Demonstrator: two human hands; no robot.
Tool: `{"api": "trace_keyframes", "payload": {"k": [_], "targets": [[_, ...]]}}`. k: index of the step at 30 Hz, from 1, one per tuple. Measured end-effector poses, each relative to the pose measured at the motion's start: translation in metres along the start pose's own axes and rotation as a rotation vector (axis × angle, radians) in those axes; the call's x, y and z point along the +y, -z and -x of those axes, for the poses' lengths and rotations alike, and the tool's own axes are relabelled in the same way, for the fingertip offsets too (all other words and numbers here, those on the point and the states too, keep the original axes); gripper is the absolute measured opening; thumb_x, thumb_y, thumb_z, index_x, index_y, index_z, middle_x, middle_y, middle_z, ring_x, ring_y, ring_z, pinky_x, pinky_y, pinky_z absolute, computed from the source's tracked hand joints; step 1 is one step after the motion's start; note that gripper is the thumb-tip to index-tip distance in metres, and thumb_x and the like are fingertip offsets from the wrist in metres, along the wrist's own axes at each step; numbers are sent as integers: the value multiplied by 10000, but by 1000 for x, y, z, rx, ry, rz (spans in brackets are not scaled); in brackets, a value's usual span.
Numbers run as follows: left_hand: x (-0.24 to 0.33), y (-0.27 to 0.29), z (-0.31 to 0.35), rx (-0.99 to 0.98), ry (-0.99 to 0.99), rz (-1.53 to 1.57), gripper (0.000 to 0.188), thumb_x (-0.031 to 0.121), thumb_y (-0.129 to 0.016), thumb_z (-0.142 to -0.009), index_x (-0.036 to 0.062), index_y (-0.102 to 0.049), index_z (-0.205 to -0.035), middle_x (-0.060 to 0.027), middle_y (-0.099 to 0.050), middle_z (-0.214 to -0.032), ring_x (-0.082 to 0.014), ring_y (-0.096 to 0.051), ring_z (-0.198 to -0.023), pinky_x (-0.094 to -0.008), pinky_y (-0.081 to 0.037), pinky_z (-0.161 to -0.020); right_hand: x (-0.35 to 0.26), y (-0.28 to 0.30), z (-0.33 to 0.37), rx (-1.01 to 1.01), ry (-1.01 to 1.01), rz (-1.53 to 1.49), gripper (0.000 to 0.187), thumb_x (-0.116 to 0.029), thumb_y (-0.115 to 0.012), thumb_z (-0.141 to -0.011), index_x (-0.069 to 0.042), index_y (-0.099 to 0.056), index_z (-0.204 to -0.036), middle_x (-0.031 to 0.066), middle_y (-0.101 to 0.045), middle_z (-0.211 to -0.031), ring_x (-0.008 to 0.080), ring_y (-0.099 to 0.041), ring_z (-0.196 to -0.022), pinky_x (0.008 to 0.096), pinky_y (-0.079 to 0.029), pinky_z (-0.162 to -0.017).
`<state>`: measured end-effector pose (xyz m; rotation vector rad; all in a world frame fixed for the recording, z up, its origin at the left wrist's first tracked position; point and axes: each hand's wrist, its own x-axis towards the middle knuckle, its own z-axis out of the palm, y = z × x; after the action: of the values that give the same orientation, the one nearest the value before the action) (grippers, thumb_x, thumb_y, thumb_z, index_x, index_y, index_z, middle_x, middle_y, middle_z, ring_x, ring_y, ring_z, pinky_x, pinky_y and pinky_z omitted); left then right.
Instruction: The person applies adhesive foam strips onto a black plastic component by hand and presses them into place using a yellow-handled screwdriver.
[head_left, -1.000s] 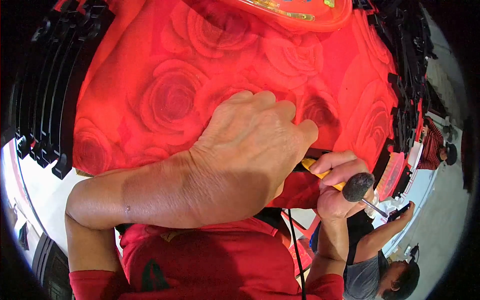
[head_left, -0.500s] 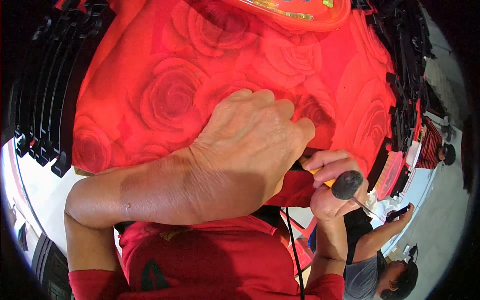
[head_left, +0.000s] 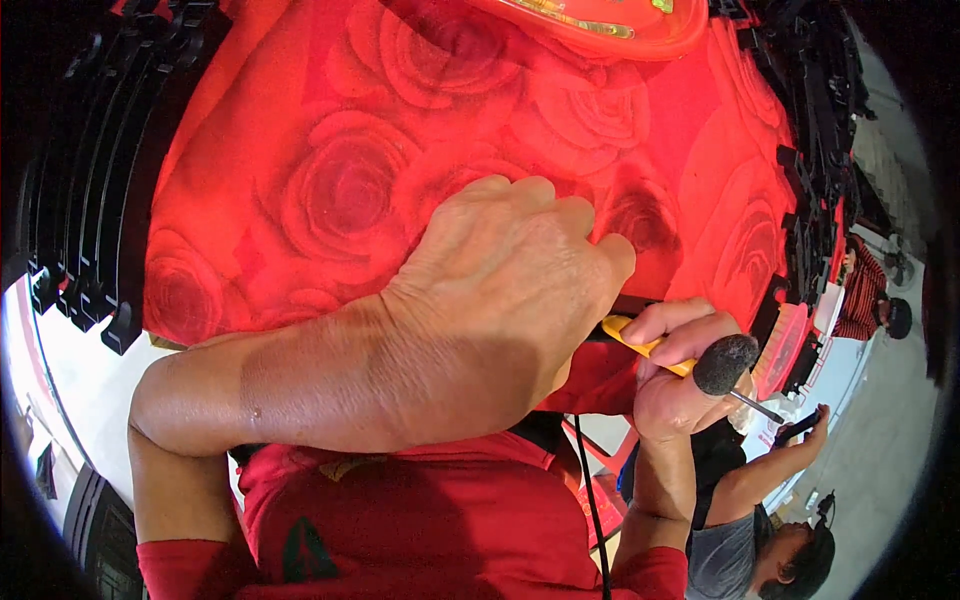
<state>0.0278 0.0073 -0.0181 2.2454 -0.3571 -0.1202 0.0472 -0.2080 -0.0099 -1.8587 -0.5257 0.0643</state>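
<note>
1. We see the left hand pressed palm down on the red rose-patterned cloth, fingers together and curled slightly at its near edge, holding nothing.
2. The right hand has its fingers closed round a yellow-handled tool, just beside the left hand at the cloth's edge.
3. The tool's long axis runs left to right, its working end hidden under the left hand.
4. The cloth covers the bench; black frames stand to the left, and another person crouches on the pale floor at lower right.
</note>
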Motion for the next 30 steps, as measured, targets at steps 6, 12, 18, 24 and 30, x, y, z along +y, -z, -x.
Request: {"api": "trace_keyframes", "payload": {"k": [6,12,18,24,30], "targets": [[-6,-10,4,81,-44,1,233,151,-800,-803,87,-623,-940,-107,-606,-900,-343,-622,-889,-482,-511,-792,6,-2,1,1,16,36,304,-140,-514,-1012,-22,-606,-747,226,-704,-733,244,-683,-589,321,-535,-532],[0,1,3,10,-6,15,237,156,-803,-801,84,-623,-936,-102,-608,-905,-341,-620,-902,-482,-508,-800,6,2,7,-100,126,207,150,-45,-607,-900,-50,-611,-750,208,-717,-776,246,-699,-627,329,-551,-551],[2,-1,6,28,-54,-35,213,151,-782,-818,86,-629,-951,-98,-605,-915,-329,-613,-899,-465,-505,-796,-19,19,-37,220,-122,25,254,-206,-596,-1028,-17,-652,-868,140,-705,-770,165,-610,-581,300,-465,-530],[12,-6,13,58,-69,-86,180,124,-751,-835,85,-621,-952,-96,-602,-913,-322,-609,-879,-456,-503,-765,7,36,-101,57,-295,585,379,-330,-682,-1007,49,-676,-996,61,-692,-735,63,-530,-590,278,-388,-537],[23,-2,27,-20,-36,-69,242,75,-720,-847,69,-593,-1053,-132,-587,-924,-341,-603,-874,-463,-497,-751,22,46,-116,53,-196,674,435,-379,-783,-927,49,-708,-901,36,-612,-626,83,-529,-592,309,-400,-532]]}}
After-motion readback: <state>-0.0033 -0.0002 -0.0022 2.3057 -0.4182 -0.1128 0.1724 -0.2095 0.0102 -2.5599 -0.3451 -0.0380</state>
